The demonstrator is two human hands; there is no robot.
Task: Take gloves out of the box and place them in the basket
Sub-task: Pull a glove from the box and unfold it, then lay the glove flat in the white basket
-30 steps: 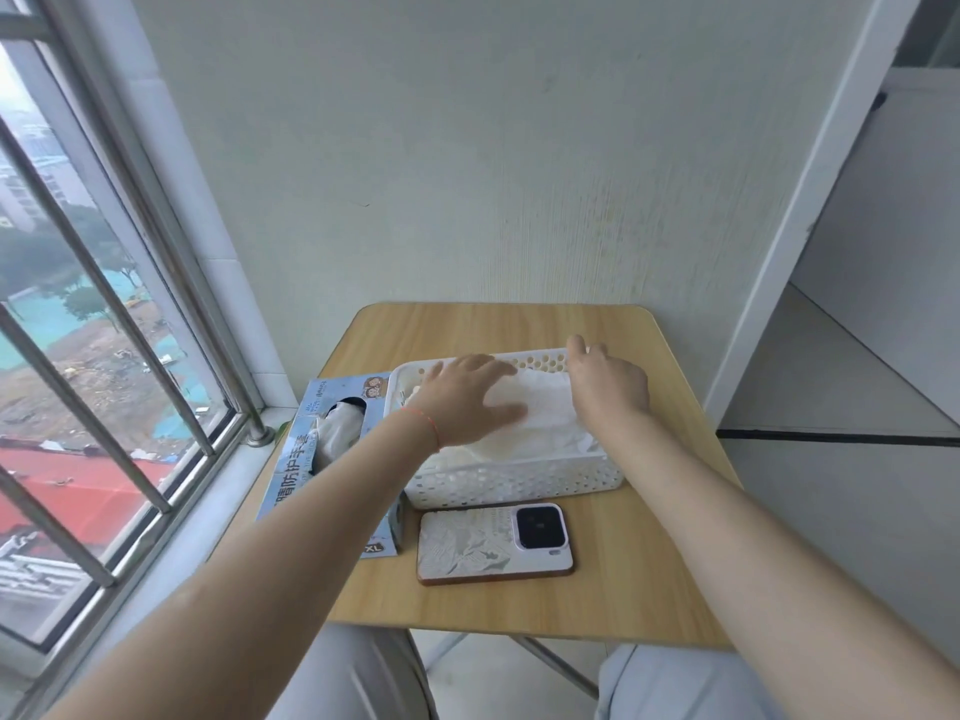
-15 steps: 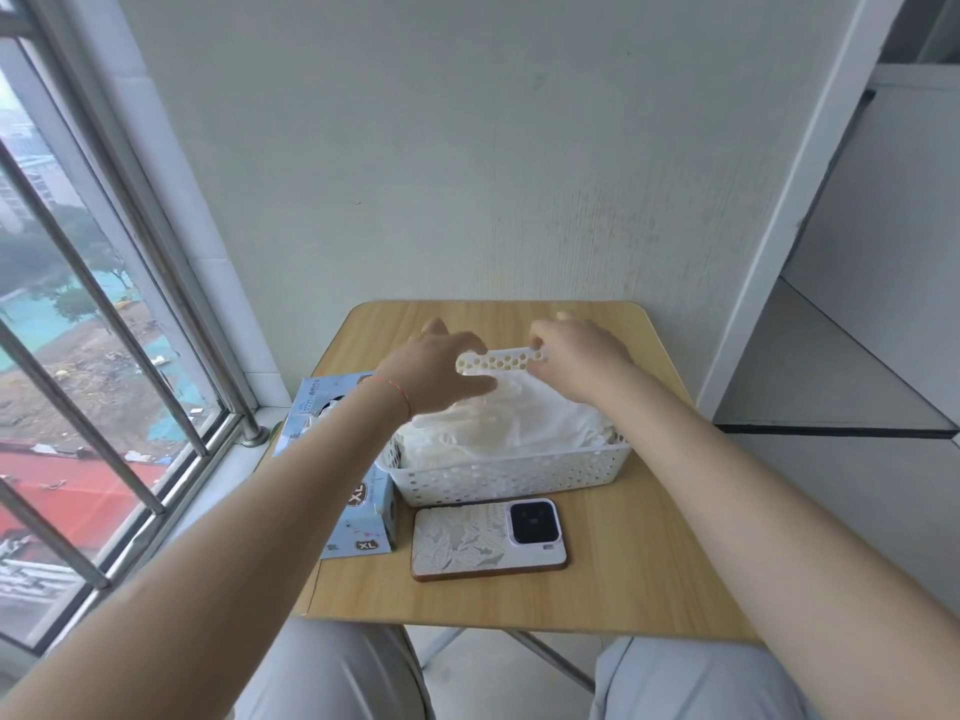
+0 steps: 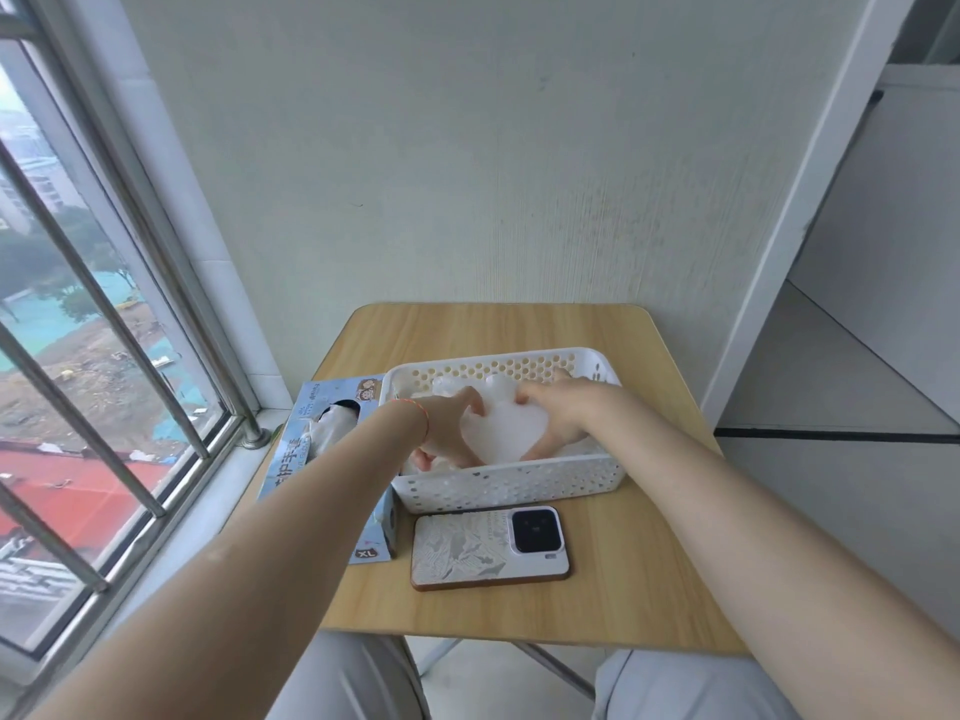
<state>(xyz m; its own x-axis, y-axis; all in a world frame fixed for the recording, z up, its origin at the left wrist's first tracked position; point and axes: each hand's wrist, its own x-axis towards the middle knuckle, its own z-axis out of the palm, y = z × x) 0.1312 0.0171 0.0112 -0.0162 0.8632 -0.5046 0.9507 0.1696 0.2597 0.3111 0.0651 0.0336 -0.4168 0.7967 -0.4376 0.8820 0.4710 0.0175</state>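
Both hands inside white perforated plastic basket mid-table: left hand and right hand fingers curled, gripping the translucent white gloves. Light-blue cardboard glove box touches the basket's left wall; white-cased phone just in front. Wooden table bare along far and right edges.

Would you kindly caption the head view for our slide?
Both hands, left and right, press white gloves into the basket beside the glove box.

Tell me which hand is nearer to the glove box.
Left. The left hand is in the basket at the end beside the glove box; the right hand is farther along.
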